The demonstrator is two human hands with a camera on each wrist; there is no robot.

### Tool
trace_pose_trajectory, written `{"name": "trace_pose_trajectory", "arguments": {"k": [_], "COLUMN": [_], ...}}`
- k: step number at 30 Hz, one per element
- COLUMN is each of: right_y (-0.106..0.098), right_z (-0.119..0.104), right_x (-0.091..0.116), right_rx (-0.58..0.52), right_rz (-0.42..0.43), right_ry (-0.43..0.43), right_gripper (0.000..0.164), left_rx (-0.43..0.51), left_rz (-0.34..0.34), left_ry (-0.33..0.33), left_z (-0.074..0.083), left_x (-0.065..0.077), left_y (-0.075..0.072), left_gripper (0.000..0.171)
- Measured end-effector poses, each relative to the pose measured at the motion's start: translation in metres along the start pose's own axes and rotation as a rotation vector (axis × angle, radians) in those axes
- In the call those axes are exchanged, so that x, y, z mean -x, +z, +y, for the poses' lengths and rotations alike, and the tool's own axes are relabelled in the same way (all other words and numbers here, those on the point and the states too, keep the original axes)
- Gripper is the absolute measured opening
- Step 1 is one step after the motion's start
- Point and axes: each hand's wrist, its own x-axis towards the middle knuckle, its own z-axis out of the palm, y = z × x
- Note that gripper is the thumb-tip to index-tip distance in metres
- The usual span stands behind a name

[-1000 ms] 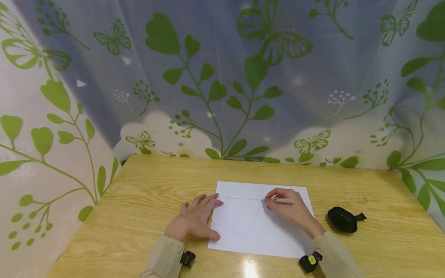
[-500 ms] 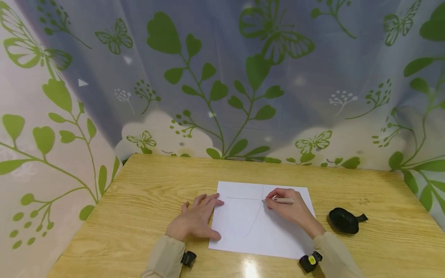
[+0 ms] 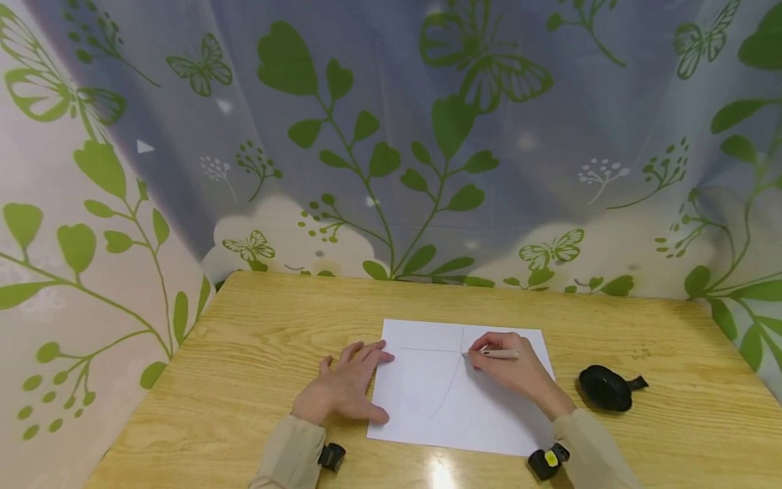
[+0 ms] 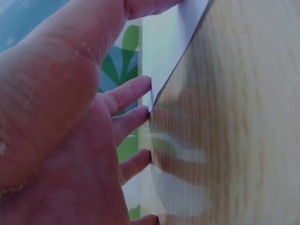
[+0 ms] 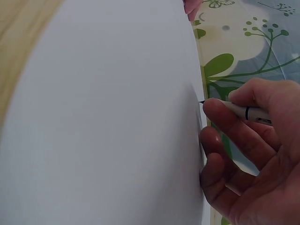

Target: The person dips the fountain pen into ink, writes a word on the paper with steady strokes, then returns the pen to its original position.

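Note:
A white sheet of paper [image 3: 415, 401] lies on the wooden table, bearing a thin horizontal line and a long curved line that cross near its upper middle. My right hand [image 3: 513, 363] pinches a light-coloured pen [image 3: 502, 354], its tip at the paper close to that crossing. In the right wrist view the pen [image 5: 255, 114] shows a dark band, and the other fingers curl beneath it. My left hand [image 3: 343, 390] rests with spread fingers at the paper's left edge. In the left wrist view some fingertips [image 4: 140, 84] touch the sheet's edge and others the wood.
To the right of the paper sits a small black pan-shaped object [image 3: 605, 388] with a short handle. A patterned curtain [image 3: 391, 136] hangs behind the wooden table [image 3: 275, 319] and along its left side. Black wrist devices [image 3: 332, 457] sit by both cuffs.
Both hands stay nearly in place. The pen tip remains by the line crossing, with the pen tilting very slightly; the small shift of the whole scene comes from the head view.

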Motion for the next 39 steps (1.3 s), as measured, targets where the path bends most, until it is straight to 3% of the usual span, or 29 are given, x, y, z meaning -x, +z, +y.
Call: {"name": "trace_pose_trajectory", "arguments": {"k": [39], "right_y": [-0.004], "right_z": [0.001], "right_x": [0.0078], "right_rx": [0.004], "right_rz": [-0.041], "right_ry": [-0.033], "right_gripper": [0.009], "left_rx": [-0.001], "left_rz": [-0.018], "left_ry": [-0.007], "left_z": [0.0026], "left_x": [0.0028], "left_y": [-0.0044], "left_gripper": [0.085]}}
